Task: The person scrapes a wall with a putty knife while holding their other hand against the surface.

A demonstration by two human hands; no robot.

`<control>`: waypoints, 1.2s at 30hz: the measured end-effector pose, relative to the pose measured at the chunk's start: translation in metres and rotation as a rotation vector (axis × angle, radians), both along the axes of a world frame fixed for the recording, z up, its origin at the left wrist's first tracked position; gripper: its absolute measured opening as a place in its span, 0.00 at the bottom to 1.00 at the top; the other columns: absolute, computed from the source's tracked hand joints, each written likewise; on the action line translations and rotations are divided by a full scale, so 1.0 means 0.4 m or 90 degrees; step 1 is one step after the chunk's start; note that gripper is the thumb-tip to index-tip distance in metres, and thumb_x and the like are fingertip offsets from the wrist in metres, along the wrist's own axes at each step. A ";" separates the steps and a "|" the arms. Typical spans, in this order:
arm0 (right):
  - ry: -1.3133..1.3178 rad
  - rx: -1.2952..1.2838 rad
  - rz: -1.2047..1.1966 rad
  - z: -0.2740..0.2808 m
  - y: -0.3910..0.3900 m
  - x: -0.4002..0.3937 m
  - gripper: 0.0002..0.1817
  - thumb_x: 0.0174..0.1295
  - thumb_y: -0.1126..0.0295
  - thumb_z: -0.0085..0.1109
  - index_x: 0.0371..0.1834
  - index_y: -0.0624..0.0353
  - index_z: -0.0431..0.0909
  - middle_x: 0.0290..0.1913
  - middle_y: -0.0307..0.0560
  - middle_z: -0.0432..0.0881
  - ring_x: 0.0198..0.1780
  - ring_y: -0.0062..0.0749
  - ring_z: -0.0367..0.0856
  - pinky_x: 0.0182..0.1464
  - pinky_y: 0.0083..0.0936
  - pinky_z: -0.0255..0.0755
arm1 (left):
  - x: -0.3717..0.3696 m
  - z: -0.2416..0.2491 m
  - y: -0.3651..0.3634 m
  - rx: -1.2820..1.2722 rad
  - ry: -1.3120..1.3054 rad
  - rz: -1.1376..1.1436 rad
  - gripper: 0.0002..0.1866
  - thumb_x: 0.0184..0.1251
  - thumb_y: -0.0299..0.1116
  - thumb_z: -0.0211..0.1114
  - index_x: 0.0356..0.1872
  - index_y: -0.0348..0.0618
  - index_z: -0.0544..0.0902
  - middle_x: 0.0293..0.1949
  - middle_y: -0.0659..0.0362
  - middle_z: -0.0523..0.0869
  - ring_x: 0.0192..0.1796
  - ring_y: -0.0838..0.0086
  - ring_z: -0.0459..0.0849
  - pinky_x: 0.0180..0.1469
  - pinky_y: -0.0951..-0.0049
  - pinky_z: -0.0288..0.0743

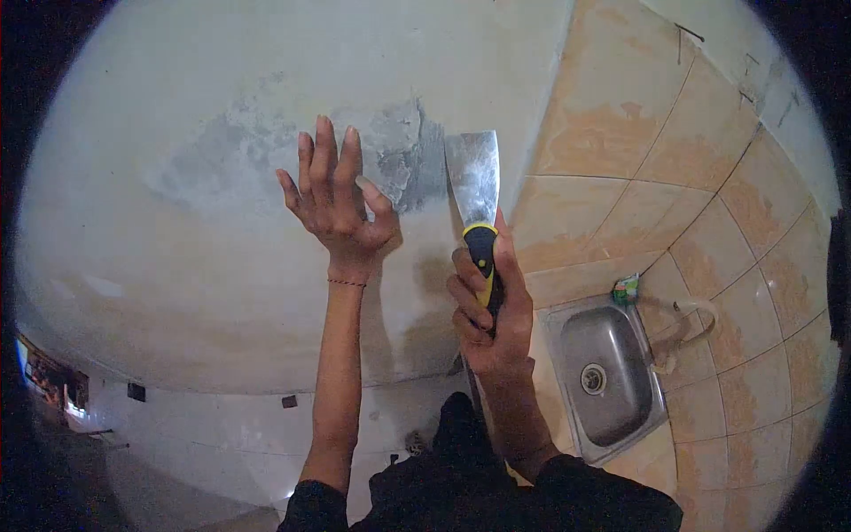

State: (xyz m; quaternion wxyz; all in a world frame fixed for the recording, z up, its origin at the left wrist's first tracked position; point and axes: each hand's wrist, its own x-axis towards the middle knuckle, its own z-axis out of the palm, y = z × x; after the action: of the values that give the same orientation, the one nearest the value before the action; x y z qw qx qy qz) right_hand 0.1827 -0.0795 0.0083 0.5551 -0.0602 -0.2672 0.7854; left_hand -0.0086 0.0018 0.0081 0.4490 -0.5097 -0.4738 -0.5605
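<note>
Head: scraper (480,234) near tile edge (551,131)

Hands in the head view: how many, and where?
2: left hand, fingers spread, in front of the grey wall patch; right hand, gripping the putty knife.

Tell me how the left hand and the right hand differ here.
The left hand is open with fingers spread, while the right hand is closed around the handle of the scraper. The left hand has a thin cord at its wrist; none shows on the right hand. Both are raised and ungloved.
</note>
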 end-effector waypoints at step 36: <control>0.212 0.021 0.160 -0.054 0.040 -0.028 0.25 0.83 0.56 0.36 0.80 0.36 0.53 0.32 0.39 0.63 0.17 0.13 0.56 0.08 0.08 0.56 | 0.000 0.007 -0.005 -0.003 0.009 0.005 0.32 0.61 0.33 0.51 0.71 0.52 0.75 0.74 0.56 0.72 0.79 0.61 0.65 0.82 0.50 0.33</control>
State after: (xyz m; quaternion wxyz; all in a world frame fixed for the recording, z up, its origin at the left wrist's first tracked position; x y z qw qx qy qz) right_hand 0.1716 -0.0633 -0.0134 0.4900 0.1133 -0.1897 0.8433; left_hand -0.0087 0.0000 0.0108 0.4534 -0.5131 -0.4741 -0.5535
